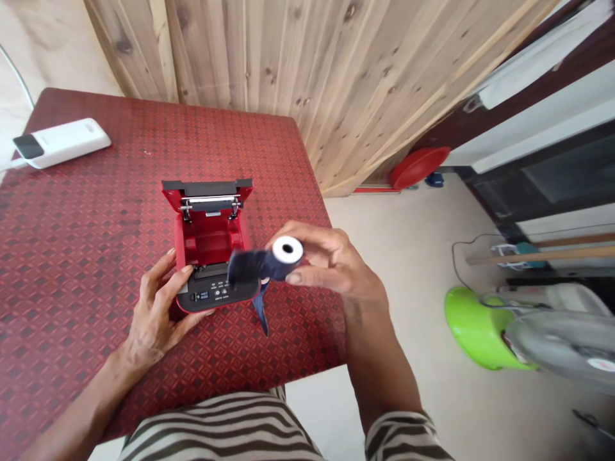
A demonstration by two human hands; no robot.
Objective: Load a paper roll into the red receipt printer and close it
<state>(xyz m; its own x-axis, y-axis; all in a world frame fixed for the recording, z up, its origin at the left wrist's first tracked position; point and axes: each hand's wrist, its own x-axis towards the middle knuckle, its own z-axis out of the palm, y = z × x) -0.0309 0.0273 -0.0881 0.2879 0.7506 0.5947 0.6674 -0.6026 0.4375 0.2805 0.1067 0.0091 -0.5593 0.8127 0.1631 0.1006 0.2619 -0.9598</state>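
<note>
A small red-and-black thermal printer [211, 246] sits on the table with its lid [206, 192] raised and its red roll compartment visible inside. My left hand [156, 307] is closed around the printer's near left corner, thumb and fingers on the casing. Just right of the printer, my right hand [331, 262] pinches a paper roll [288, 250] with a white end, a dark hole and a dark blue outer side. The roll's loose dark end [247, 266], blurred, reaches over the printer's button panel. Below it, a dark blue strip [260, 310] lies partly hidden.
The table [96, 237] has a red patterned cover. A white device with a dark end [67, 142] lies at its far left. Wooden planks [269, 64] stand behind. On the floor to the right are a lime-green tub [473, 326], a fan [567, 339] and a red basin [418, 168].
</note>
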